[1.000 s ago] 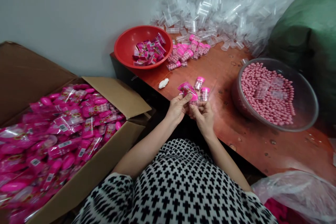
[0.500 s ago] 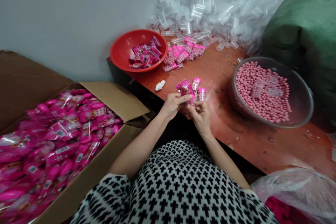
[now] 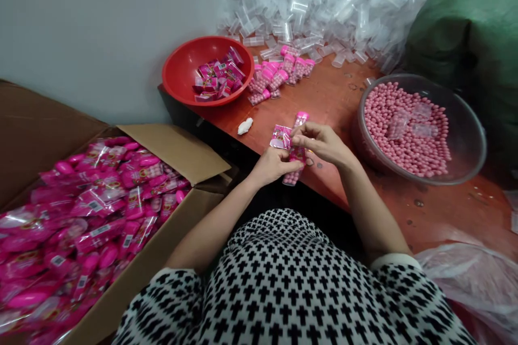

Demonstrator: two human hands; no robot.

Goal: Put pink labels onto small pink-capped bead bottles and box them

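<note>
In my left hand (image 3: 272, 167) is a shiny pink printed packet (image 3: 280, 137) with a small clear jar of pink balls (image 3: 292, 177) in or against it, jar bottom pointing toward me. My left thumb lies across the jar. My right hand (image 3: 322, 143) comes in from the right, thumb and forefinger closed at the packet's upper right edge. Just behind the right fingers stands another pink-capped jar (image 3: 301, 117), partly hidden. Whether the held jar is fully inside the packet I cannot tell.
A red bowl (image 3: 170, 78) holds printed packets beside a pile of filled jars (image 3: 279, 76). Clear empty tubes (image 3: 301, 2) heap at the back. On the right stands a clear bowl (image 3: 471, 153) of pink balls. An open carton (image 3: 174, 153) of packed pink goods is at left.
My right hand has risen from beneath the jar to the packet's upper edge. The jar's bottom now points toward me below my left thumb.
</note>
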